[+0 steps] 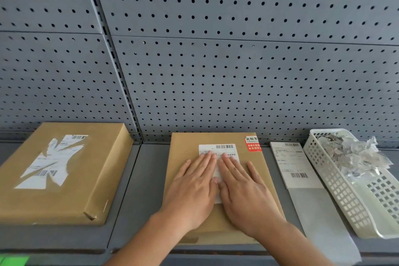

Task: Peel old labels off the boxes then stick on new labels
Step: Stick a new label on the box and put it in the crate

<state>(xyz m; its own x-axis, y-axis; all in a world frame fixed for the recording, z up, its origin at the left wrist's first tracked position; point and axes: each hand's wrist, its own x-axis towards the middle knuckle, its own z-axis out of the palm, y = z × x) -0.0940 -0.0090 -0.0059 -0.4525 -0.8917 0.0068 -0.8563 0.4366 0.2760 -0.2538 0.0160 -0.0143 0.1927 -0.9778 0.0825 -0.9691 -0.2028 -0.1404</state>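
I see both hands flat on middle box [185,149], side by side, thumbs close together. Left hand [192,192] and right hand [244,190]: fingers straight, slightly spread, gripping nothing, pressing white barcode label [218,150] onto box top. Barcode end shows beyond fingertips; lower part hidden under palms. Red sticker [253,143] at box's far right corner. Second box [103,179] to left on grey shelf [149,179], apart, bearing torn label remnants [51,162]. Label sheet [289,162] just right of middle box; white basket [336,190] of paper scraps [349,153] beside it.

The left hand [192,192] and right hand [244,190] are bare, as are both forearms [140,242].
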